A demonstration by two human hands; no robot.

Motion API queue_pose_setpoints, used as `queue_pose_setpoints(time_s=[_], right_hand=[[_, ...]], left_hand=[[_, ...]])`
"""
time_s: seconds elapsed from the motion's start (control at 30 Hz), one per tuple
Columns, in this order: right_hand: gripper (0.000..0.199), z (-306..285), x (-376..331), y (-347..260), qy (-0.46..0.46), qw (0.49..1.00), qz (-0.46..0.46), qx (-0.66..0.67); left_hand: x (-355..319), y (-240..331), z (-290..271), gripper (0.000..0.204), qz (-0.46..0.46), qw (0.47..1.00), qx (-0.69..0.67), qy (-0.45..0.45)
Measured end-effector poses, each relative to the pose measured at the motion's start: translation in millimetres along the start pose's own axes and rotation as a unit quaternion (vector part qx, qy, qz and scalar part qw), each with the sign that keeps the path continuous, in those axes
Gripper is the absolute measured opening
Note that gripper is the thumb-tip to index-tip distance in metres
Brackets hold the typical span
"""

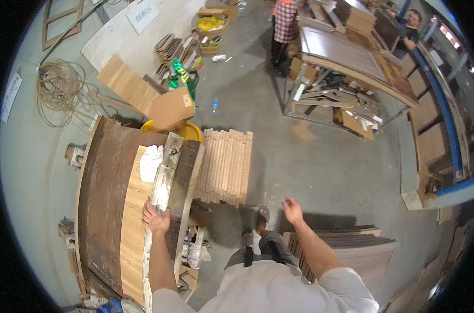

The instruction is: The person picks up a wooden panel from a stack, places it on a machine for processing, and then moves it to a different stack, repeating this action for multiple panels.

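Closest to us, our left hand [156, 218] lies flat on a long pale strip [161, 180] that runs along the work surface [98, 193]; the fingers are spread and pressed down on its near end, not wrapped around it. Our right hand [293, 210] hangs free over the floor, fingers loosely apart and holding nothing. The strip sits on a light wood panel [131, 219], which lies on the darker board of the surface, and the strip's far end reaches toward the surface's far edge beside a white cloth [151, 161].

To handle the strip well, we judge that the left palm should keep even pressure so the strip stays lined up along the panel, and the right hand should come across to steady its far half, since a piece this long will likely twist if guided from one end only.

Just beyond the surface a stack of wooden slats [225, 166] stands on the floor, touching the surface's right side or very near it; we cannot tell which. A cardboard box [173, 108] sits over a yellow bucket [190, 133] past the far end. Farther off, a person in a checked shirt [285, 21] stands at a long bench [346, 55].
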State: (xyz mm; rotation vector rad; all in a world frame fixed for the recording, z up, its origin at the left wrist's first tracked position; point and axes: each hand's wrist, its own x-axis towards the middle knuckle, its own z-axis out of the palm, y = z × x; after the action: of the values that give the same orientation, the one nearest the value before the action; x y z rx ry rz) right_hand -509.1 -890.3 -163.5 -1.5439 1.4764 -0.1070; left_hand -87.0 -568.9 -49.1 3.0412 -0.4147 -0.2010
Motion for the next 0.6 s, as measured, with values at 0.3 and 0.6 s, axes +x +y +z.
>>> queue_pose_setpoints(time_s=[0.3, 0.6], right_hand=[[0.057, 172.5, 147.0, -87.2, -0.052, 0.987, 0.028, 0.152], [0.056, 152.5, 121.9, -79.9, 0.106, 0.989, 0.012, 0.100]], left_hand=[[7.4, 4.8, -3.6, 0.116, -0.049, 0.995, 0.025, -0.078], [11.5, 12.4, -16.0, 0.119, -0.059, 0.993, -0.005, -0.105]])
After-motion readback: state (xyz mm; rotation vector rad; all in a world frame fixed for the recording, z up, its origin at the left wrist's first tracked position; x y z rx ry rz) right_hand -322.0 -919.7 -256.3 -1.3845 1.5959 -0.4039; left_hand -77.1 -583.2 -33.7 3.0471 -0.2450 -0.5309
